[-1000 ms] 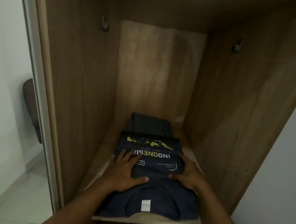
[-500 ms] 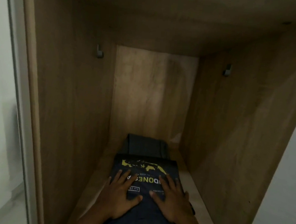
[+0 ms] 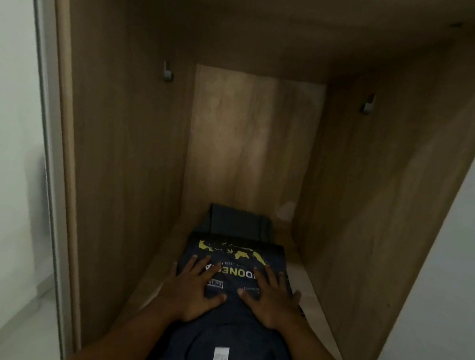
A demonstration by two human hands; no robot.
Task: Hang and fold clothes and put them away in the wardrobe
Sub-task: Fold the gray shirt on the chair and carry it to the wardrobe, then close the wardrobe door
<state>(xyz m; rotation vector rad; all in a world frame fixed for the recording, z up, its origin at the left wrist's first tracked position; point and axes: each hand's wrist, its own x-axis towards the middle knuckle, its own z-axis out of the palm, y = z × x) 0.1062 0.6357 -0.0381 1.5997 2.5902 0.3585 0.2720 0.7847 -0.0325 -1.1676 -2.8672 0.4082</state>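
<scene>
Low in the frame, both hands, left hand and right hand, are lying flat with fingers released, pressing a folded dark T-shirt on a wardrobe shelf.

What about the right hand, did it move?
Yes. The right hand slid left, away from the wardrobe's right wall, from the edge of the shirt onto its printed top.
</scene>
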